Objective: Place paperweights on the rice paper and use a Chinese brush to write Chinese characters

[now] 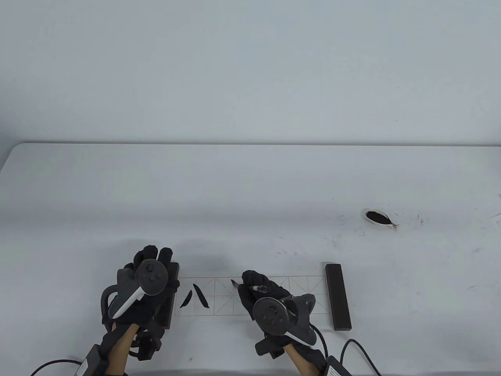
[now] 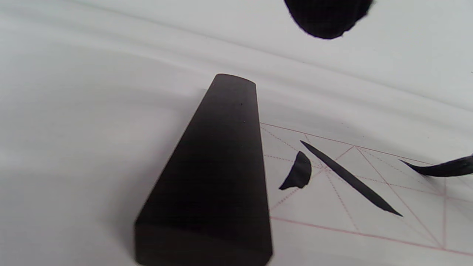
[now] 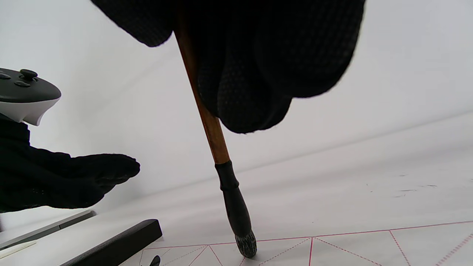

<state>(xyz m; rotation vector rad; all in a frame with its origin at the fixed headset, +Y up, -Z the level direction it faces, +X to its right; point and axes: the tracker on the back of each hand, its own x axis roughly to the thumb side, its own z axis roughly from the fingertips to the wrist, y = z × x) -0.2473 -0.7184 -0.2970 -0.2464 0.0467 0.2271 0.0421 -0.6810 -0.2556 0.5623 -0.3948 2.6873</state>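
Observation:
A strip of rice paper [image 1: 315,282] with a red grid lies near the table's front edge. A dark paperweight [image 1: 172,301] sits on its left end and a second paperweight [image 1: 337,296] on its right end. My left hand [image 1: 150,260] hovers over the left paperweight [image 2: 218,177] with straight fingers [image 3: 107,170], a gap showing below them. My right hand [image 1: 256,284] grips the brown-handled brush [image 3: 207,118]. The brush tip [image 3: 245,244] touches the paper [image 3: 369,247] in the grid's third cell. Two black strokes [image 2: 347,177] stand beside the left paperweight.
A small white dish of black ink [image 1: 377,217] stands at the right, with ink specks on the table around it. Glove cables trail off the front edge behind both wrists. The white table [image 1: 235,196] stretches far behind the paper.

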